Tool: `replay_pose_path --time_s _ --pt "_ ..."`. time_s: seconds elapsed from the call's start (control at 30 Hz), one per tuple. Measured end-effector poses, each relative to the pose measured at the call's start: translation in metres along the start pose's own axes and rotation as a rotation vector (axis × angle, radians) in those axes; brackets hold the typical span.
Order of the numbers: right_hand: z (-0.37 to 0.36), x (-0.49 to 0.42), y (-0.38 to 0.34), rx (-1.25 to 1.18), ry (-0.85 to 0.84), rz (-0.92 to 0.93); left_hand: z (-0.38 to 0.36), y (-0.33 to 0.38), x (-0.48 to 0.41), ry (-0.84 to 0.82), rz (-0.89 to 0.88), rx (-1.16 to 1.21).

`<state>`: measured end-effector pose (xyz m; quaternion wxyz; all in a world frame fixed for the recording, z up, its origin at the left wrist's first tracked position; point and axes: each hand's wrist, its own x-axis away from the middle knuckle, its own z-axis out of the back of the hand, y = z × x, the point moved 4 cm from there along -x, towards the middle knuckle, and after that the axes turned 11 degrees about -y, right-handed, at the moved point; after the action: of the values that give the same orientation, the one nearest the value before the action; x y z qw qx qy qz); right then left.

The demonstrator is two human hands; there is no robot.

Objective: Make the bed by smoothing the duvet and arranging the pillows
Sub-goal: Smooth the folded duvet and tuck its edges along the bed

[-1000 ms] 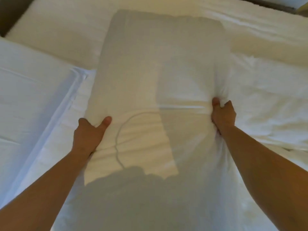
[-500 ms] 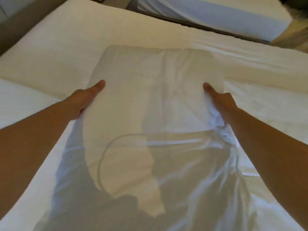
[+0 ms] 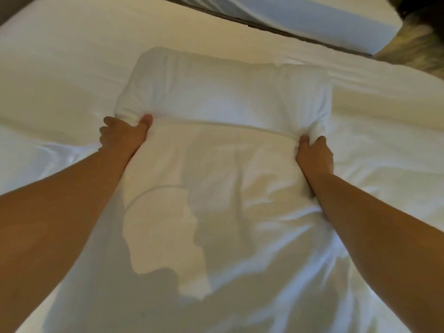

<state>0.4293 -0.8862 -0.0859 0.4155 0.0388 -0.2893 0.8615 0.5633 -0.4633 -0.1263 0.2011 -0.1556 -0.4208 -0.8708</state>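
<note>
A white pillow (image 3: 223, 92) lies across the middle of the white bed, its bulk bunched at the far end of a loose pillowcase (image 3: 216, 188) that trails flat toward me. My left hand (image 3: 122, 135) grips the pillow's left side, thumb on top and fingers tucked under. My right hand (image 3: 314, 155) grips the right side the same way, pinching the gathered fabric. The white sheet or duvet (image 3: 60, 80) spreads under and around the pillow, creased at right. My shadow covers the near part of the case.
A dark gap (image 3: 264, 25) runs along the bed's far edge, and beyond it stands a second white bed (image 3: 312, 13). Patterned carpet (image 3: 420, 49) shows at the top right. More rumpled white bedding (image 3: 396, 140) lies to the right of the pillow.
My hands slid back from the pillow's far sides to its middle and closed on it. The filling is now bunched at the far end, with the case slack near me.
</note>
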Motion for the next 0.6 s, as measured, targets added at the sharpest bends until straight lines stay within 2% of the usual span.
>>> replay_pose_path --time_s 0.07,0.13,0.2,0.3,0.43,0.53,0.6 --pt "0.006 0.012 -0.011 0.111 0.072 -0.004 0.017 0.001 0.014 -0.036 0.019 -0.055" --pt "0.008 0.054 -0.01 0.284 0.048 0.066 0.032 -0.011 0.051 -0.102 -0.05 -0.205" --pt "-0.003 0.114 0.008 0.393 -0.087 0.166 0.032 -0.044 0.109 -0.186 -0.104 -0.348" --pt "-0.024 0.204 0.066 0.529 -0.251 0.186 0.022 -0.117 0.208 -0.248 -0.132 -0.591" --pt "-0.022 0.27 0.147 0.514 -0.308 0.077 0.032 -0.195 0.292 -0.269 0.001 -0.633" --pt "-0.008 0.284 0.157 0.453 -0.398 -0.005 0.045 -0.215 0.331 -0.299 0.074 -0.635" --pt "-0.001 0.31 0.149 0.457 -0.437 0.021 0.047 -0.219 0.356 -0.298 0.083 -0.616"
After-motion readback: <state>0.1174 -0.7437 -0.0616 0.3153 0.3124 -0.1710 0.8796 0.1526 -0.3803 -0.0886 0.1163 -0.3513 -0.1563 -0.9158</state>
